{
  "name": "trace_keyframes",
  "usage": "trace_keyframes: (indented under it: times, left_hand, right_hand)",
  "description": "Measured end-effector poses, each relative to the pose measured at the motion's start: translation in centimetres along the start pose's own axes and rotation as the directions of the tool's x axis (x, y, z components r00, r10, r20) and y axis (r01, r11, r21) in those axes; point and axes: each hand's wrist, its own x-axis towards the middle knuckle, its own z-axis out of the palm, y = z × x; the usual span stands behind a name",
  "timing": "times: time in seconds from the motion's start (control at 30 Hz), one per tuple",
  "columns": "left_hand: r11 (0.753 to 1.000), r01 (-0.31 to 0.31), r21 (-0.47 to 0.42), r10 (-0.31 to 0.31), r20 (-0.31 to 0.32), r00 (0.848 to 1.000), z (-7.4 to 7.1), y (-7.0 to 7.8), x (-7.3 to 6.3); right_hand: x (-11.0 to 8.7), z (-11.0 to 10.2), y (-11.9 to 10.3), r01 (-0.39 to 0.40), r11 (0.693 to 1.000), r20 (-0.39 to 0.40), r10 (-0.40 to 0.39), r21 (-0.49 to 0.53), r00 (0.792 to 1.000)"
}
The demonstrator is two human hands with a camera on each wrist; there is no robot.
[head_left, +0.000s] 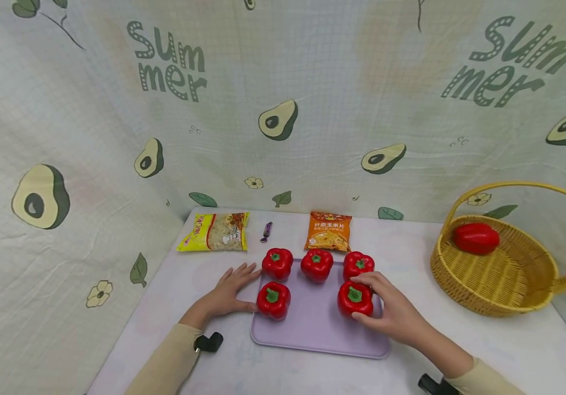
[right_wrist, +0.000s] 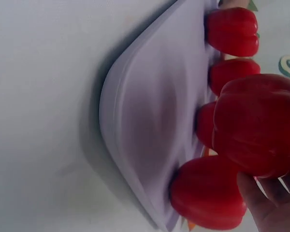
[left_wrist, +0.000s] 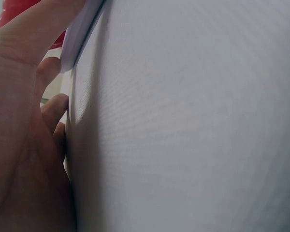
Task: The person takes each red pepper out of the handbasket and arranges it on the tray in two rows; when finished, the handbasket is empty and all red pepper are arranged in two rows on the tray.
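My right hand (head_left: 391, 307) grips a red bell pepper (head_left: 354, 299) with a green stem, fingers at its far side and thumb at its near side. In the right wrist view, this bell pepper (right_wrist: 261, 125) is held over the lilac tray (head_left: 312, 332), above another pepper (right_wrist: 208, 193). Several more red bell peppers stand along the tray, including one at back right (head_left: 359, 263), one at back middle (head_left: 317, 265) and one at left front (head_left: 274, 300). My left hand (head_left: 228, 293) lies at the tray's left edge, fingers spread, thumb by the left front pepper.
A yellow wicker basket (head_left: 441, 274) with a tall handle stands at the right, holding a red pepper (head_left: 476, 238) on its side. Behind the tray lie a yellow snack bag (head_left: 216, 232), a small purple-wrapped candy (head_left: 266, 232) and an orange snack packet (head_left: 329, 231). Printed cloth hangs behind.
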Motion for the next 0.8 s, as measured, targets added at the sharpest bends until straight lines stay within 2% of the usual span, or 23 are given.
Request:
trace_keyframes:
  times: [0.3, 0.53, 0.8]
  left_hand:
    - [1.0, -0.008, 0.003, 0.008, 0.004, 1.0, -0.1, -0.1, 0.0]
    - [1.0, 0.015, 0.014, -0.015, 0.008, 1.0, -0.1, -0.2, 0.1]
    - [1.0, -0.002, 0.01, 0.002, 0.008, 1.0, -0.1, -0.2, 0.1]
  right_hand:
    - [0.9, 1.8, -0.6, 0.056, 0.998, -0.002, -0.056, 0.004, 0.998]
    - [1.8, 3.0, -0.6, 0.054, 0.998, 0.011, -0.054, 0.013, 0.998]
    - [2.5, 4.2, -0.9, 0.11, 0.994, 0.006, -0.11, 0.014, 0.994]
